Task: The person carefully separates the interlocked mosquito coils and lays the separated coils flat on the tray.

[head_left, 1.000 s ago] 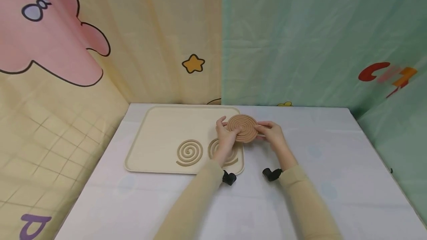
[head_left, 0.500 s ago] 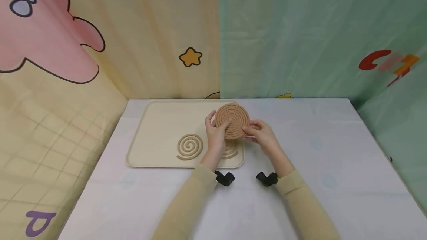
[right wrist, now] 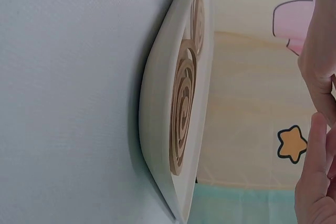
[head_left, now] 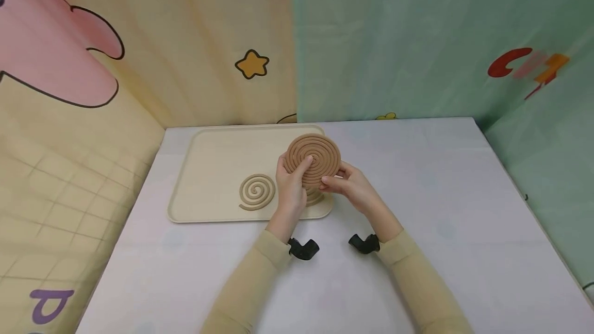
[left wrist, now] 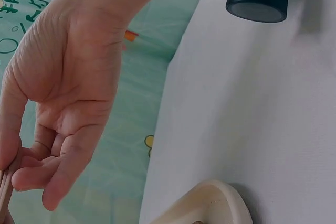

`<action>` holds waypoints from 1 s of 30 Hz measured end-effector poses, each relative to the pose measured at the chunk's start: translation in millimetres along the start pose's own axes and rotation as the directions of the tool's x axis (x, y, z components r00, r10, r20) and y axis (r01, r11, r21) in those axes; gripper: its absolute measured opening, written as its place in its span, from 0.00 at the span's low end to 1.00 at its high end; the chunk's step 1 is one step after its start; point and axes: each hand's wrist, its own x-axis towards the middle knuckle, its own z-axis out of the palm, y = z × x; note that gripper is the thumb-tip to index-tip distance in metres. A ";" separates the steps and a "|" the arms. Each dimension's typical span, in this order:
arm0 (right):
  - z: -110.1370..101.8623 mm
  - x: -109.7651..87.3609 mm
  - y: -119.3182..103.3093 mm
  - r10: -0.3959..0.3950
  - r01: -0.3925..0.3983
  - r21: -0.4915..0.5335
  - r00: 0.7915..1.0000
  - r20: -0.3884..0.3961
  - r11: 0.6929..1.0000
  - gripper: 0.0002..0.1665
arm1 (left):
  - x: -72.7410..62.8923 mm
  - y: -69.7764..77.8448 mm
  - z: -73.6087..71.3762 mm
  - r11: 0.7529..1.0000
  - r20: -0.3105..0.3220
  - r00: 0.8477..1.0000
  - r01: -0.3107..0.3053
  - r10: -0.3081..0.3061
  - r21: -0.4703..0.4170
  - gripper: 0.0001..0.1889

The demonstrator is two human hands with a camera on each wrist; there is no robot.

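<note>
A tightly wound brown mosquito coil [head_left: 325, 153] is held face-up toward me above the right end of the cream tray [head_left: 204, 169]. My left hand [head_left: 290, 192] grips it from the left, thumb laid across the centre and fingers behind. At the lower right rim, my right hand [head_left: 357, 189] pinches it between thumb and fingers. Only the edge of this coil shows at the lower left in the left wrist view. One loose spiral coil [head_left: 257, 191] lies on the tray. A second loose coil [right wrist: 184, 111] lies beside it, mostly hidden by my left hand in the head view.
The tray lies on a white-covered table [head_left: 417, 179], toward the back left. Printed curtains [head_left: 394, 40] enclose the back and sides. Black wrist cameras [head_left: 303, 249] sit on both wrists.
The held coil and both hands have shifted left, further over the tray. My right hand's grip has moved from the coil's right side to its lower right rim. The head view has tilted slightly.
</note>
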 end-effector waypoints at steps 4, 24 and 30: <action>1.3 4.4 -3.5 -0.002 0.002 -0.025 1.000 0.021 1.000 0.30 | 1.1 3.5 -0.9 0.999 0.005 1.000 -0.028 0.028 0.022 0.19; 16.2 -5.9 3.0 -0.050 0.043 -0.073 0.993 -0.104 0.996 0.17 | -22.5 6.3 -28.5 0.980 -0.044 0.998 -0.030 0.039 0.194 0.20; 13.7 -9.0 -1.7 -0.111 0.101 -0.066 0.978 -0.174 0.993 0.10 | -27.8 8.0 -36.9 0.942 0.002 1.000 -0.023 0.024 0.335 0.19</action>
